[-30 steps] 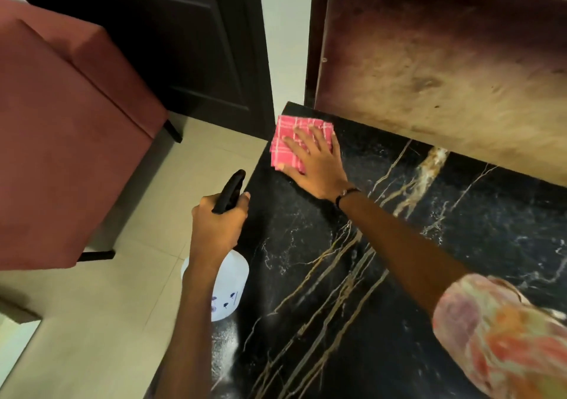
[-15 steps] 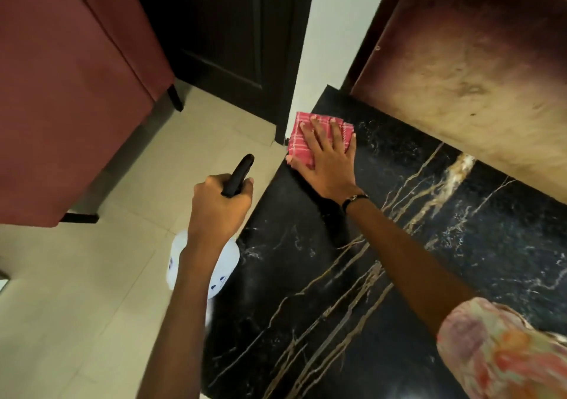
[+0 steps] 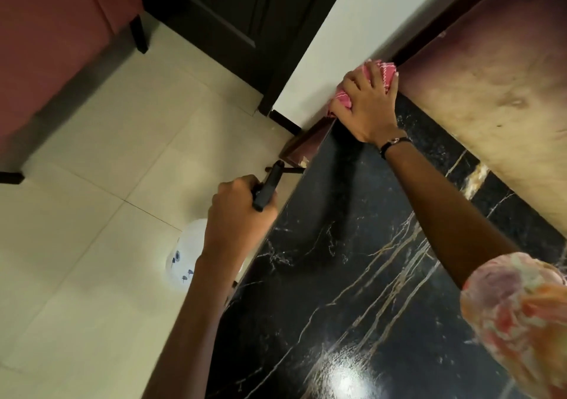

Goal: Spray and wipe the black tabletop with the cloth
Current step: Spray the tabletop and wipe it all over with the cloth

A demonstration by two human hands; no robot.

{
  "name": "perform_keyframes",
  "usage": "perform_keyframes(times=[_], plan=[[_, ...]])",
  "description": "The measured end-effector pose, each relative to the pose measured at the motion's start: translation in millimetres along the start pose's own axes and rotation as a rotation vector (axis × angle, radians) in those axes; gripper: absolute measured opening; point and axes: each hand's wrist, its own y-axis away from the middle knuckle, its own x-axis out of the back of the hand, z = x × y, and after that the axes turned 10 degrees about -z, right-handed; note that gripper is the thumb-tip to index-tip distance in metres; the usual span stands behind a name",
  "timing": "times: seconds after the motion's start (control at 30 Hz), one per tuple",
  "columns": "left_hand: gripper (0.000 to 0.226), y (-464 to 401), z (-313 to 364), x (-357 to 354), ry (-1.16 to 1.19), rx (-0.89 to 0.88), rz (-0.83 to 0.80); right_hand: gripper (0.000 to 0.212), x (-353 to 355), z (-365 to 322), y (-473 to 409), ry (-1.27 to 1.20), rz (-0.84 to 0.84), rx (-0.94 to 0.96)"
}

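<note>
A person's right hand (image 3: pixel 366 104) presses a pink checked cloth (image 3: pixel 380 75) onto the far corner of the black tabletop (image 3: pixel 352 276), where the marble meets the white wall (image 3: pixel 334 46) and a worn wooden panel (image 3: pixel 491 92); the fingers are spread and curled over the bunched fabric. The left hand (image 3: pixel 242 217) grips the black trigger head of a spray bottle (image 3: pixel 187 260), held off the tabletop's left edge above the tiled floor (image 3: pixel 92 184), its white body hanging below the wrist. The tabletop's long axis runs from the near glare patch away to that corner, so the unwiped expanse lies back toward the person, and the right hand is nearer it. Wall and panel box the corner in, likely forcing the next stroke homeward. A red chair (image 3: pixel 46 61) and dark door (image 3: pixel 230 15) stand well beyond the tabletop's left edge.
</note>
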Motion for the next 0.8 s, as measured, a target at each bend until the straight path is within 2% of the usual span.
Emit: perform_keyframes(times=[0.1, 0.27, 0.4, 0.6, 0.7, 0.8], plan=[[0.027, 3.3, -12.4, -2.5, 0.023, 0.012, 0.001, 0.058, -3.5, -24.6, 35.1, -0.002, 0.003, 0.056], [0.038, 10.9, -24.6, 4.4, 0.059, 0.057, 0.015, 0.052, -11.6, -82.3, 117.2, -0.089, -0.063, 0.218], [0.035, 19.9, -34.6, 11.7, 0.107, 0.085, 0.057, 0.055, -3.3, -67.5, 105.0, -0.011, -0.138, 0.322], [0.028, 38.2, -43.6, 14.2, 0.135, 0.108, 0.080, 0.067, 11.3, -27.5, 36.2, 0.057, -0.166, 0.122], [0.024, 54.7, -46.6, 14.3, 0.141, 0.110, 0.088, 0.059, 5.2, -54.2, 68.1, 0.015, -0.132, 0.136], [0.025, 71.8, -56.3, 16.1, 0.137, 0.125, 0.113, 0.052, -2.7, -107.0, 135.9, -0.030, -0.152, 0.215]])
